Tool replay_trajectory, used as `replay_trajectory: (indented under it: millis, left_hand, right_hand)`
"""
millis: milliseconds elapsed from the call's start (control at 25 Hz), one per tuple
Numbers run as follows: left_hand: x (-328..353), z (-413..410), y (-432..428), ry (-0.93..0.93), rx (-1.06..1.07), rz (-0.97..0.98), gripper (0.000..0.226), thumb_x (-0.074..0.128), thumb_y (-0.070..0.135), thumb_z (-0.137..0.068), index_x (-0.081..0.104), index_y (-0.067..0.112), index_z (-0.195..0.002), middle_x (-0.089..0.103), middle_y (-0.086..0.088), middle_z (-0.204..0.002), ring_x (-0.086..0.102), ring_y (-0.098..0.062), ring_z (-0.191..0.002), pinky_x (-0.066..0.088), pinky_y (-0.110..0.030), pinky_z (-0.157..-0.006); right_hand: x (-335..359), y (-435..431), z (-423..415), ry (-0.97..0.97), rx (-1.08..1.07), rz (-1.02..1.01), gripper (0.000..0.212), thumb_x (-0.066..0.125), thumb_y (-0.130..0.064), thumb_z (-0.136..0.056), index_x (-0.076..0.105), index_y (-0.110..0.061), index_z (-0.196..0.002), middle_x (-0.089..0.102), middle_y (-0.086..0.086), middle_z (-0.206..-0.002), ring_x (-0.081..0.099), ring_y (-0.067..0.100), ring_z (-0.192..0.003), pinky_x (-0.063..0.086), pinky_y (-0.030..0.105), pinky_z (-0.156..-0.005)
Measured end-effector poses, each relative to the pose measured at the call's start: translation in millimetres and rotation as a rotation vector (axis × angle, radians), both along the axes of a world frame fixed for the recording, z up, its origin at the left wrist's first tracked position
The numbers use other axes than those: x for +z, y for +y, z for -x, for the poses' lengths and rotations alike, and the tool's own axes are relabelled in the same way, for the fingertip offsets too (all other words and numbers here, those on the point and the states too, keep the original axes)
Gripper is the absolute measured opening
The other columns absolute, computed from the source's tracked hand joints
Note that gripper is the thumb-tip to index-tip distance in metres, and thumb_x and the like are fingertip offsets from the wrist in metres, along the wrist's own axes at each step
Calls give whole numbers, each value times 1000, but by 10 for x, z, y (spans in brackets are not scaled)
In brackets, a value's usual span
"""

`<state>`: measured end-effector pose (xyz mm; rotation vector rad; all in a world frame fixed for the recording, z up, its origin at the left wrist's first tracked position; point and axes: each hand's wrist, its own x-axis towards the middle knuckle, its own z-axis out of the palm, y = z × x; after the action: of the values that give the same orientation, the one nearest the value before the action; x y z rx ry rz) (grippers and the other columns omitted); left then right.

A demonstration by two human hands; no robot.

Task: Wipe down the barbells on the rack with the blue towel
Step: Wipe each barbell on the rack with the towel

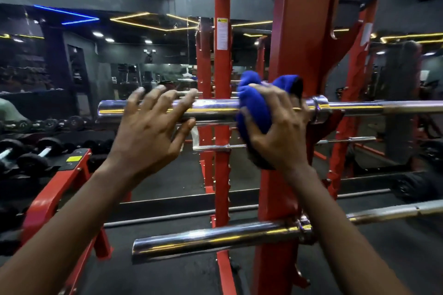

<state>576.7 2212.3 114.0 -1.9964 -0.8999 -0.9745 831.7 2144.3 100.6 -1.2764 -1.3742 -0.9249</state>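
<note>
I am wiping the upper barbell (215, 106), right hand (280, 127) clenching the blue towel (254, 103), left hand (148, 132) with fingers released; the lower barbell (211, 238) beneath is likely pending.

Blue towel (254, 103) bunched round upper barbell (211, 106) sleeve, gripped by right hand (280, 132). Left hand (148, 127) held splayed over same sleeve. Lower barbell (211, 239) racked below on red rack (294, 31).

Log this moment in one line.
step: wiping upper barbell | right hand: grips towel on it | left hand: open, by its sleeve | lower barbell: untouched
</note>
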Motion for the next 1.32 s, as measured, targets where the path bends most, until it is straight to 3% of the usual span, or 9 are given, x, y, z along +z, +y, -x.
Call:
replay_trajectory:
  millis: [120,240,360,480,640,800,920,1120,1320]
  left_hand:
    - [42,196,60,-30,28,28,59,29,55,-103,38,27,-154,58,-12,-138,44,-34,-137,25,-54,-114]
    - [3,160,73,-9,17,26,56,27,52,-105,35,27,-155,56,-9,-139,44,-32,-137,26,-56,-110]
    - [-12,179,92,-13,-29,14,55,29,50,-106,37,25,-155,56,-9,-140,45,-33,-136,24,-57,-110]
    - [-5,265,111,6,-80,7,55,30,48,-105,38,23,-154,56,-11,-141,47,-33,-135,27,-55,-112]
    - [22,380,63,-48,-94,49,55,32,50,-103,47,23,-148,61,-8,-136,51,-31,-131,24,-52,-116]
    - [42,464,107,-155,-29,93,54,31,54,-102,54,24,-141,64,-9,-124,50,-32,-126,31,-57,-105]
    - [-21,439,162,-164,-51,63,52,36,51,-104,53,21,-143,59,-11,-124,47,-34,-125,42,-55,-88]
    - [-62,475,220,-166,-84,4,51,37,49,-105,53,20,-144,59,-9,-123,49,-32,-120,42,-54,-94]
    - [-68,519,233,-137,-137,-28,49,42,44,-103,53,20,-144,59,-7,-124,50,-30,-115,40,-50,-93]
  right_hand:
    - [23,-19,-253,249,-70,-176,40,61,-41,-92,63,-22,-128,66,0,-129,58,26,-122,34,53,-112]
    - [11,142,301,402,-67,-233,39,62,-39,-89,65,-23,-124,65,-3,-130,57,24,-122,33,56,-112]
    - [-103,229,909,129,32,-129,43,62,-40,-93,62,-21,-132,61,-3,-138,54,18,-131,32,50,-115]
    - [-37,162,567,-76,34,-83,41,60,-37,-96,63,-16,-131,64,0,-134,58,21,-128,38,51,-110]
    - [63,43,-137,285,-98,-212,37,60,-33,-88,68,-9,-115,71,8,-110,64,32,-105,46,57,-100]
    - [147,54,128,413,-141,-141,44,55,-44,-84,68,-17,-117,70,1,-116,61,29,-112,35,51,-113]
    - [68,143,648,277,-27,-69,46,55,-47,-87,64,-24,-126,65,-6,-128,57,24,-121,29,43,-113]
    - [-92,161,518,-50,93,-73,46,63,-39,-94,60,-19,-135,60,-4,-139,54,18,-133,32,50,-113]
    - [-19,73,15,287,-76,-199,42,58,-38,-90,63,-15,-124,66,5,-120,59,30,-115,37,55,-108]
